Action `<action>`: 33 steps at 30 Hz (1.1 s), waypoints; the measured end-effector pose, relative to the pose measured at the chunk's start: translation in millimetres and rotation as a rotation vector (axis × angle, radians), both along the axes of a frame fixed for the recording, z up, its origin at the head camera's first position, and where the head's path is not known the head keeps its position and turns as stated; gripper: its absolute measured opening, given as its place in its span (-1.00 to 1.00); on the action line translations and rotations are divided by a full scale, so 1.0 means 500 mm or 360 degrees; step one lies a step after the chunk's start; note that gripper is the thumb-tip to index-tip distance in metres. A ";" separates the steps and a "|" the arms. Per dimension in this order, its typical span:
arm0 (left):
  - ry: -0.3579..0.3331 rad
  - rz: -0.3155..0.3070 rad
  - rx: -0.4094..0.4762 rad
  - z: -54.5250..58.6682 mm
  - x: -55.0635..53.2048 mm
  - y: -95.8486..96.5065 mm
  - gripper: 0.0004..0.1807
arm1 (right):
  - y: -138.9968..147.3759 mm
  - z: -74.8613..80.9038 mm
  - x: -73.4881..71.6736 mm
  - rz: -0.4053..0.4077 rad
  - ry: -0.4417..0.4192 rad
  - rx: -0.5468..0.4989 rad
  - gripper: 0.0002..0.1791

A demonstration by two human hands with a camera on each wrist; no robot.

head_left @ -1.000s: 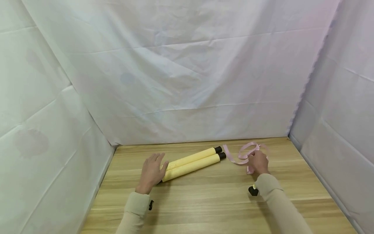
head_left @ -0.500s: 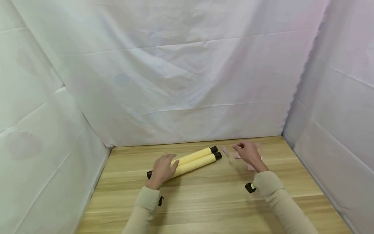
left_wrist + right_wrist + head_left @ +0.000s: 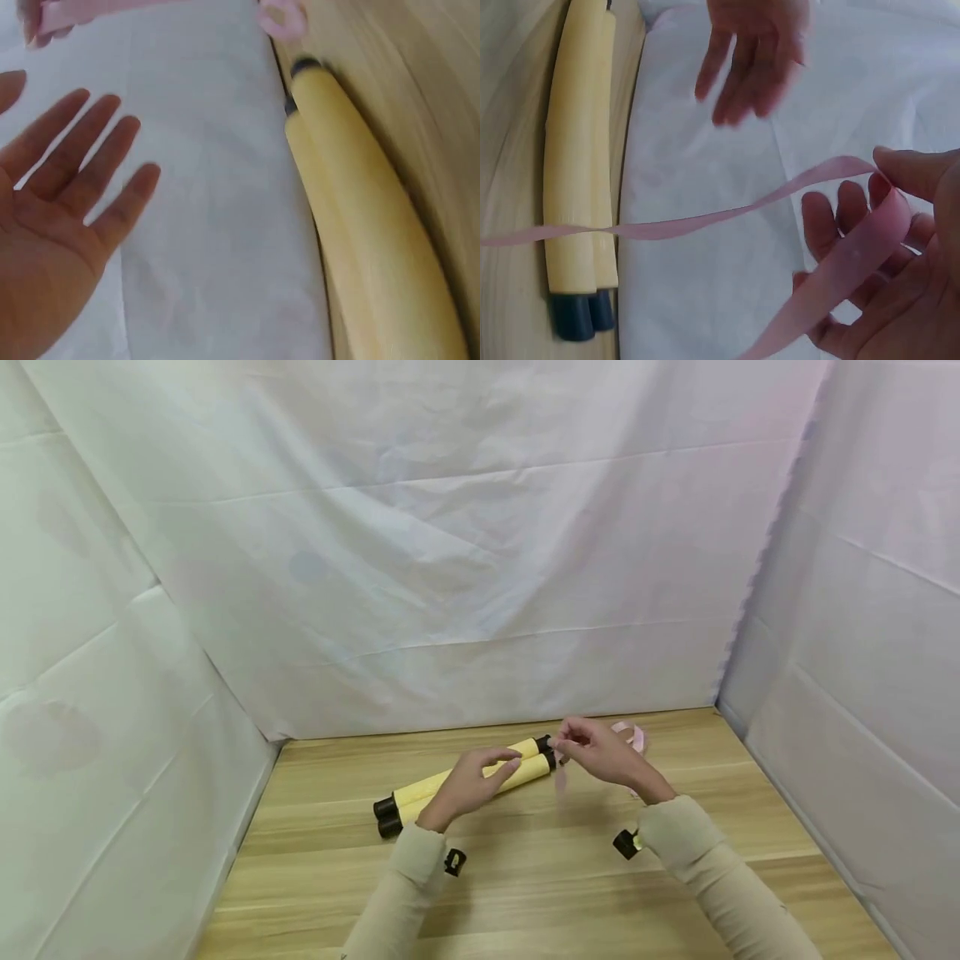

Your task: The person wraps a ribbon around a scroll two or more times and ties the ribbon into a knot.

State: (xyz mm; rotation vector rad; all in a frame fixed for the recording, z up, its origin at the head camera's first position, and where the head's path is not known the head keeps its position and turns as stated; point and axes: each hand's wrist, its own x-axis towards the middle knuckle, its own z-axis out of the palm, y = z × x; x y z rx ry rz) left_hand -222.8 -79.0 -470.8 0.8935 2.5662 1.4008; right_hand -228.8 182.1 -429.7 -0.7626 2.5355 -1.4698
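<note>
Two pale yellow scrolls with black end knobs [image 3: 420, 792] lie side by side, slanting across the table. My right hand [image 3: 600, 756] is held up near their right ends. Its thumb and forefinger pinch a pink ribbon [image 3: 847, 270], clearest in the right wrist view. One length of that ribbon stretches leftward past the scrolls, and a wider loop hangs beneath the palm. Over the middle of the scrolls hovers my left hand [image 3: 468, 787], fingers spread and holding nothing. In the left wrist view the left palm [image 3: 52, 240] appears apart from the scrolls [image 3: 360, 210].
More of the ribbon [image 3: 636, 739] trails in a loop on the wooden table [image 3: 540, 893] behind the right hand. White cloth [image 3: 420, 568] hangs along the back and both sides. Each wrist wears a small black camera [image 3: 626, 843].
My right hand has picked up the ribbon and moved left to the scrolls' right ends. My left hand has come off their left ends and shifted right.
</note>
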 end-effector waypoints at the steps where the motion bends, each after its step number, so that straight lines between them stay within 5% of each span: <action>1: -0.0070 -0.0071 0.0063 0.002 -0.001 0.007 -0.60 | -0.008 0.003 0.003 0.0038 -0.0017 -0.0005 -0.80; 7: -0.0472 -0.0484 0.0426 0.001 -0.004 0.028 -0.59 | -0.039 0.005 0.021 0.0300 0.0027 -0.0052 -0.87; 14: -0.0567 -0.0651 0.0709 -0.007 0.002 0.026 -0.67 | -0.058 0.012 0.041 0.0458 0.0019 -0.0087 -0.84; 24: -0.0523 -0.0627 0.0559 0.007 0.013 -0.008 -0.74 | -0.045 -0.005 0.037 0.0587 0.0000 -0.0101 -0.80; 33: -0.0614 -0.0383 0.0467 0.016 0.022 -0.059 -0.69 | -0.003 -0.013 0.033 0.0565 0.0108 -0.0012 -0.75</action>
